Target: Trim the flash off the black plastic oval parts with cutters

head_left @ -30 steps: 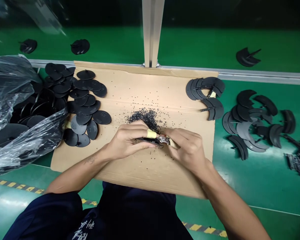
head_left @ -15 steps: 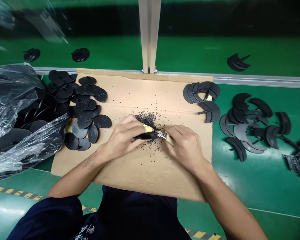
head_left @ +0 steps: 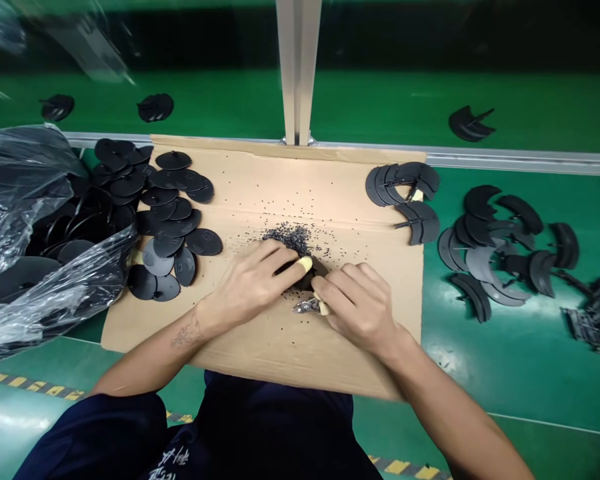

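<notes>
My left hand (head_left: 260,277) is closed on a dark plastic part (head_left: 307,273), its far side partly covered by my fingers. A yellow cover wraps the tip of one finger. In my right hand (head_left: 360,300) is a pair of small nippers (head_left: 307,306); their metal jaws point left, just below the part, and yellow shows at the handle. The right fingertips are close to the part's right edge; whether they touch it I cannot tell. A heap of tiny black bits (head_left: 293,235) lies just beyond my hands on a cardboard sheet (head_left: 260,360).
Black round discs (head_left: 175,233) lie on the left beside a clear plastic bag (head_left: 10,320) holding more. Curved black pieces (head_left: 403,183) rest at the cardboard's upper right, with more curved pieces (head_left: 485,260) farther right. A metal post (head_left: 297,73) stands at the back.
The nippers have moved down and left, away from the part's edge. The part has turned and now shows more to the right of my left fingers.
</notes>
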`<control>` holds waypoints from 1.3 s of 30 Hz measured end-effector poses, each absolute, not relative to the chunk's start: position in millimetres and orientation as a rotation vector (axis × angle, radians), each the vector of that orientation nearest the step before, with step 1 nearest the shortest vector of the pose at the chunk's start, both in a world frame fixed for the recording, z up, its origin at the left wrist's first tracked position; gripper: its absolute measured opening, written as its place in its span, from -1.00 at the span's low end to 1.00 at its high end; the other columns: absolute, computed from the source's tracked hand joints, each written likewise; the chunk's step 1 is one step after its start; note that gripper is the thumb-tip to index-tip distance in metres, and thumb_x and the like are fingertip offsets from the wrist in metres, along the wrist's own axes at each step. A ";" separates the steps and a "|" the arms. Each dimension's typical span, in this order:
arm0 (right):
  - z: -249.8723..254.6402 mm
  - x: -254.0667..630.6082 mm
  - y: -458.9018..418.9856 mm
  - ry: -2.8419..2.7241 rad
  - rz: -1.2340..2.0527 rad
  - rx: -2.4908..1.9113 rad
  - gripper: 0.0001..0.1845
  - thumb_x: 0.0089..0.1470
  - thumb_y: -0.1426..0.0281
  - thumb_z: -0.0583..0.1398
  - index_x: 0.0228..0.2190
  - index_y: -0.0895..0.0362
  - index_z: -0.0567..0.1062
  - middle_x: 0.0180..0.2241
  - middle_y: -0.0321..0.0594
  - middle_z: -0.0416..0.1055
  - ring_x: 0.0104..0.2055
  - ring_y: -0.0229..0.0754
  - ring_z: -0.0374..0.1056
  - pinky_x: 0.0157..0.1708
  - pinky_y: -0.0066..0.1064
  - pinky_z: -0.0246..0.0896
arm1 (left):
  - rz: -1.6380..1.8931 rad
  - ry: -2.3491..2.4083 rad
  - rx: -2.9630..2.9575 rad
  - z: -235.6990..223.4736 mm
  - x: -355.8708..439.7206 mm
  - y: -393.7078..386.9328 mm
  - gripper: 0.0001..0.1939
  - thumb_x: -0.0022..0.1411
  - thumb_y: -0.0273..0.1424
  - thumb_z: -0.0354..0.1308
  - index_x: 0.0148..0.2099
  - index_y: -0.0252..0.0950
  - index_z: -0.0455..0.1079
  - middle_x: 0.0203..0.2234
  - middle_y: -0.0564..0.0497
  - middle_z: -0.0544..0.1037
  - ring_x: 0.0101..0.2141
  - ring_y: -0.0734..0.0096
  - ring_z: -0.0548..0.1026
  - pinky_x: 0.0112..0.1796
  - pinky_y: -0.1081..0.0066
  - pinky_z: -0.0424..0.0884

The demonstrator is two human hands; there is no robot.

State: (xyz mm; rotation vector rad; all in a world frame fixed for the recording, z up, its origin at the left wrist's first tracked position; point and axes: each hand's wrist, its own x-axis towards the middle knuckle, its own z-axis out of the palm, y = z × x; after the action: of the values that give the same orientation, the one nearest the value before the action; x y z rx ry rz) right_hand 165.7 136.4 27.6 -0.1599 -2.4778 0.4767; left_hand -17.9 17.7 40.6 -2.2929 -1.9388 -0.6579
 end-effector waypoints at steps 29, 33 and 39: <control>27.9 168.9 154.8 -2.552 0.324 -0.310 -0.79 0.25 0.51 0.08 -0.24 0.19 0.52 -0.46 -0.20 0.47 -0.44 -0.22 0.27 -0.45 -0.34 0.12 | -1.759 -1.979 -2.354 34.0 -17.4 19.4 -0.79 0.29 -0.59 0.18 -0.04 -0.34 0.50 -0.24 -0.09 0.62 -0.22 0.43 0.58 -0.22 0.45 0.54; 29.4 168.8 154.3 -2.553 0.254 -0.300 -0.81 0.25 0.50 0.10 -0.24 0.20 0.53 -0.47 -0.21 0.47 -0.44 -0.22 0.27 -0.46 -0.34 0.12 | -1.768 -1.962 -2.357 32.7 -17.4 18.7 -0.78 0.29 -0.58 0.20 -0.03 -0.35 0.50 -0.24 -0.10 0.62 -0.22 0.43 0.58 -0.22 0.45 0.54; 32.5 168.3 152.7 -2.573 0.196 -0.320 -0.74 0.20 0.59 0.03 -0.28 0.20 0.52 -0.49 -0.21 0.44 -0.44 -0.22 0.25 -0.45 -0.34 0.11 | -1.780 -1.957 -2.327 32.1 -17.7 18.5 -0.78 0.28 -0.60 0.19 -0.04 -0.35 0.51 -0.25 -0.10 0.63 -0.22 0.43 0.59 -0.21 0.46 0.55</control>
State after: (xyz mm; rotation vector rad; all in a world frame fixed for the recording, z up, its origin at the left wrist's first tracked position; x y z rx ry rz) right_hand 168.3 152.7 32.5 -0.3196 -2.5729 0.1964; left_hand -17.7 18.5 32.1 -2.3271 -1.9565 -1.7802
